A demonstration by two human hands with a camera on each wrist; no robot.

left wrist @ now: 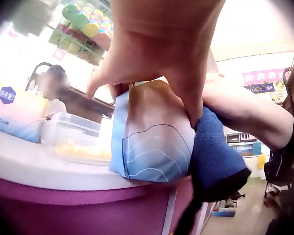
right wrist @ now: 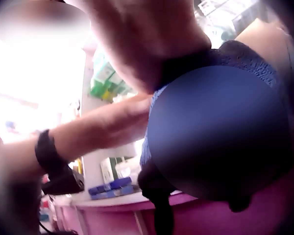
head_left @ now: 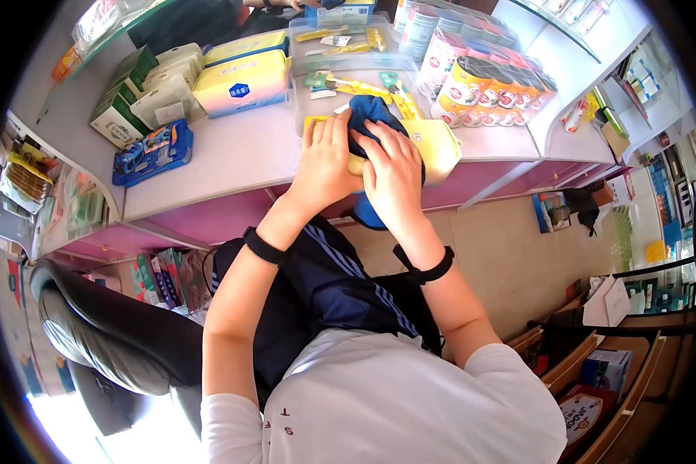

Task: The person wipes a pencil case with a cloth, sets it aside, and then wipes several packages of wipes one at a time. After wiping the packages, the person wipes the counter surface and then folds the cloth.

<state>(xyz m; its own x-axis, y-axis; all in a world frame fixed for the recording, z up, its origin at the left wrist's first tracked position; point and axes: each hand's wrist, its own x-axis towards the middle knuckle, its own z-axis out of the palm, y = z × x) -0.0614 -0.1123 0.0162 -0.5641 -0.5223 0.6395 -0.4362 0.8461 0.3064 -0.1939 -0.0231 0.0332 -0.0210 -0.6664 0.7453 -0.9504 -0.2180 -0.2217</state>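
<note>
A yellow soft tissue pack (head_left: pixel 438 151) lies at the counter's front edge, its blue wavy-lined end (left wrist: pixel 157 152) facing the left wrist camera. My left hand (head_left: pixel 325 161) rests over the pack's left part, fingers extended and pointing away from me. Beside it, my right hand (head_left: pixel 393 170) holds a bunched blue cloth (head_left: pixel 370 114) with dark edging against the top of the pack. Part of the cloth (left wrist: pixel 218 156) hangs down past the pack's side. Up close in the right wrist view, the blue cloth (right wrist: pixel 210 127) is blurred, and my right fingertips are hidden.
Behind the pack stand clear plastic bins (head_left: pixel 301 99) with yellow items. More tissue packs (head_left: pixel 243 85), cartons (head_left: pixel 124 116) and a blue box (head_left: pixel 153 153) sit to the left. Wrapped cans (head_left: pixel 479 89) stand to the right. Another person (left wrist: pixel 54 85) is across the counter.
</note>
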